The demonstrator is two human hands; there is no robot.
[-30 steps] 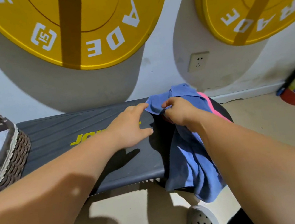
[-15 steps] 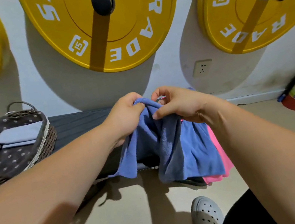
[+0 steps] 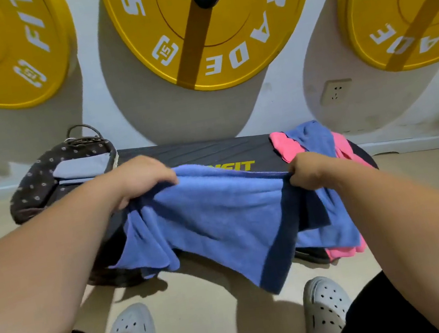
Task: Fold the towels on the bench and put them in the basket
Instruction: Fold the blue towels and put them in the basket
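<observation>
Blue towel (image 3: pixel 221 218) pulled open between two hands over the front edge of the bench (image 3: pixel 209 150) — a spread before the first fold, by the look of it.
The towel's upper edge runs left to right along the bench, so its long axis lies with the seat; its dark end band slants down on the right, and the rest hangs toward the floor. The left hand (image 3: pixel 141 177) grips a bunched corner, and the right hand (image 3: pixel 310 171) pinches the edge by the band. To do this well, I'd free the crumpled left side, level both corners and lay it flat before folding. A pink towel (image 3: pixel 287 142) and another blue one (image 3: pixel 312 135) wait at the right end — the basket (image 3: pixel 39 180), with a folded pale towel (image 3: pixel 80 167) inside, sits at the left.
</observation>
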